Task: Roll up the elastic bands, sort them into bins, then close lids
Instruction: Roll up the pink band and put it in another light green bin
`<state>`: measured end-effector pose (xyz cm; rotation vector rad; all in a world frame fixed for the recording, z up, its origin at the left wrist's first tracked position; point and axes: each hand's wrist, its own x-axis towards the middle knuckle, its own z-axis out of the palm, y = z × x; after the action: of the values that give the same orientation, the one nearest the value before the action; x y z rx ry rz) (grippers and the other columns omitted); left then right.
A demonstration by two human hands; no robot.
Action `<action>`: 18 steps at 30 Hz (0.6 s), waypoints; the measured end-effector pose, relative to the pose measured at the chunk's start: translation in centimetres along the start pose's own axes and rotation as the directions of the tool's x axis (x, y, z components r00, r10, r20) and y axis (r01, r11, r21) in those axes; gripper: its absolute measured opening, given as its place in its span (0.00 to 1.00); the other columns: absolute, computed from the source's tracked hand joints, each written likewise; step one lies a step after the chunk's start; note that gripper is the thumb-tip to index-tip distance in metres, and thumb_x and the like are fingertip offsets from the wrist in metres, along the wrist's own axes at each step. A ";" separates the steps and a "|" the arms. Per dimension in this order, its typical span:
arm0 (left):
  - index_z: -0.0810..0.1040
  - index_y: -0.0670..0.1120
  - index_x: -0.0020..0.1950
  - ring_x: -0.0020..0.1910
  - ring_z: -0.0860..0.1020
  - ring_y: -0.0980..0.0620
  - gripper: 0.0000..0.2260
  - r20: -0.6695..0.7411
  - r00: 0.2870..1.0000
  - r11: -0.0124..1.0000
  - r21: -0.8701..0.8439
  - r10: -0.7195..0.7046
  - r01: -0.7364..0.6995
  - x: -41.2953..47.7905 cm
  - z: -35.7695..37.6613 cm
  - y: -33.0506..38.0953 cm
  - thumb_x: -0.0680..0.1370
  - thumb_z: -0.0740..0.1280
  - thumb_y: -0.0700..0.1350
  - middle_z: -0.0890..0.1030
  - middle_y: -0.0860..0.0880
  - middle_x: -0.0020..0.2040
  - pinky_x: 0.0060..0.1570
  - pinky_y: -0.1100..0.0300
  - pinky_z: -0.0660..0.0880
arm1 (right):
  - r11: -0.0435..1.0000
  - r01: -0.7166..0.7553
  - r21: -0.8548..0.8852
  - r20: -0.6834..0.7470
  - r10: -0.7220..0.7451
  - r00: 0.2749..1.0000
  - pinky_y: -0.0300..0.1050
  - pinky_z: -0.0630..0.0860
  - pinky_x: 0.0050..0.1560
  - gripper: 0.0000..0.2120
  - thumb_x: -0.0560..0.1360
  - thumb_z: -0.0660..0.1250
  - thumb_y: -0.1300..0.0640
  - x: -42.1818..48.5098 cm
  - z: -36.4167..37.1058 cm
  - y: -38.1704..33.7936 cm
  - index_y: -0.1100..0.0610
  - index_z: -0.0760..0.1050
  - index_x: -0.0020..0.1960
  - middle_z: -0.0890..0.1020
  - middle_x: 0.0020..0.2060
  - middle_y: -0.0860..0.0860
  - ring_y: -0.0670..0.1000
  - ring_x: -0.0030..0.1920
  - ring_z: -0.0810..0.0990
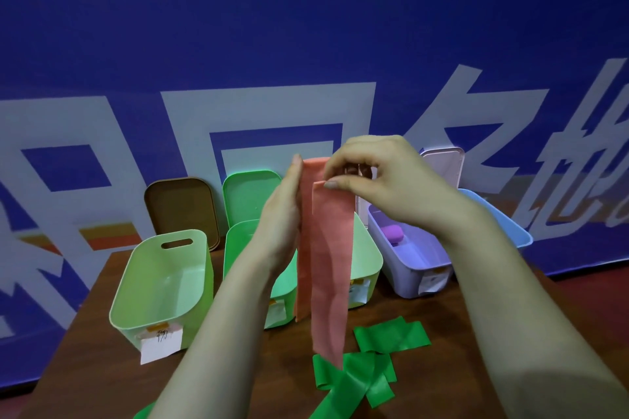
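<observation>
One pink band (323, 258) hung over the table (102, 367). Right hand (391, 180) pinched its top; left hand (282, 214) lay flat against it. Two green bins (190, 262), one lilac bin (408, 269) behind. Green bands (391, 337) below, probably two.

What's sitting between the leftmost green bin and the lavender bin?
Another green bin, partly hidden behind the hanging pink band and the hands; the head view shows it.

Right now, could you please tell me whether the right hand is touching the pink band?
Touching. The head view shows the right hand pinching the pink band at its top edge, with the thumb pressed against the front.
</observation>
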<state>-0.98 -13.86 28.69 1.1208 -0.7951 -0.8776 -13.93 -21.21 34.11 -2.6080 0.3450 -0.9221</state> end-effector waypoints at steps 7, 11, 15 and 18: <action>0.81 0.42 0.54 0.56 0.81 0.47 0.24 0.040 0.999 0.998 -0.065 0.029 -0.026 -0.8 0.7 0.4 0.81 0.52 0.56 0.83 0.42 0.54 0.64 0.45 0.72 | 0.997 0.053 -0.052 -0.097 -0.058 0.994 0.35 0.70 0.41 0.03 0.72 0.72 0.58 0.4 1.1 0.3 0.58 0.81 0.43 0.76 0.38 0.48 0.44 0.38 0.72; 0.84 0.45 0.45 0.48 0.83 0.48 0.24 0.047 0.998 0.994 -0.106 0.046 -0.040 -1.1 1.0 0.5 0.82 0.51 0.54 0.85 0.43 0.47 0.61 0.43 0.74 | 0.995 0.063 -0.083 -0.123 -0.073 0.990 0.44 0.72 0.43 0.04 0.72 0.71 0.57 0.4 1.1 0.1 0.58 0.80 0.43 0.78 0.38 0.49 0.46 0.39 0.73; 0.83 0.45 0.42 0.39 0.83 0.49 0.25 0.069 0.996 0.989 -0.140 0.065 -0.054 -1.5 1.6 0.6 0.83 0.49 0.52 0.85 0.44 0.39 0.57 0.44 0.74 | 0.991 0.060 -0.119 -0.171 -0.080 0.982 0.45 0.71 0.45 0.06 0.72 0.70 0.55 0.4 1.2 0.0 0.57 0.78 0.41 0.77 0.37 0.47 0.47 0.39 0.72; 0.86 0.48 0.38 0.41 0.83 0.49 0.29 0.093 0.994 0.989 -0.138 0.055 -0.042 -1.5 1.5 0.5 0.83 0.48 0.54 0.85 0.44 0.39 0.63 0.40 0.71 | 0.988 0.036 -0.151 -0.189 -0.065 0.980 0.44 0.69 0.47 0.05 0.72 0.69 0.53 0.3 1.3 0.1 0.55 0.77 0.41 0.77 0.38 0.46 0.47 0.39 0.72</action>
<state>-2.83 -13.04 29.41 0.9409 -0.8263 -0.9369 -12.87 -21.10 33.34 -2.6753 0.4126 -1.2158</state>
